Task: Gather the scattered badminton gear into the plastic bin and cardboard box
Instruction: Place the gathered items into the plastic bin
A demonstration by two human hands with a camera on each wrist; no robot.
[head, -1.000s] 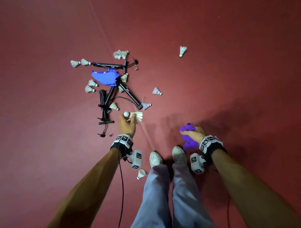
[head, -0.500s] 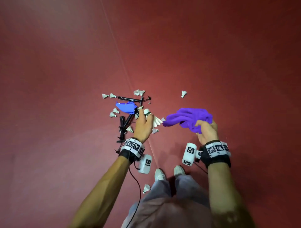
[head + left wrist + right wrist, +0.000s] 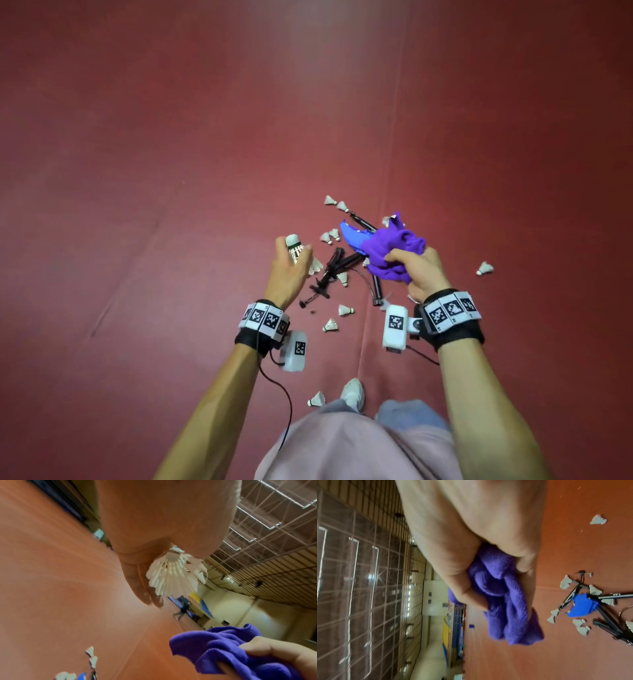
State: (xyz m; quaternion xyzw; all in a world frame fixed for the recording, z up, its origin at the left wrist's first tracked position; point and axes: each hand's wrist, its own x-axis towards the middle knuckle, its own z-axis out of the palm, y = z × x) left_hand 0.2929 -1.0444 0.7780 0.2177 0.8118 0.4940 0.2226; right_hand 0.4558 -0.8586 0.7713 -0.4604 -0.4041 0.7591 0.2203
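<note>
**Both hands full, bin & box out of view**

Floor (image 3: 137, 240) was red court mat w/ most gear lying loose: black poles (image 3: 337, 265), blue cloth (image 3: 352, 238), loose shuttles (image 3: 484, 269). Right hand (image 3: 423, 274) gripped a bunched purple towel (image 3: 394, 250). Left hand (image 3: 287, 270) curled round held shuttles (image 3: 171, 577); exact count unclear. Risk: loose grip could drop or crush feathers; towel tail could snag poles. Bin & box not visible; wrist views blurred.
</note>
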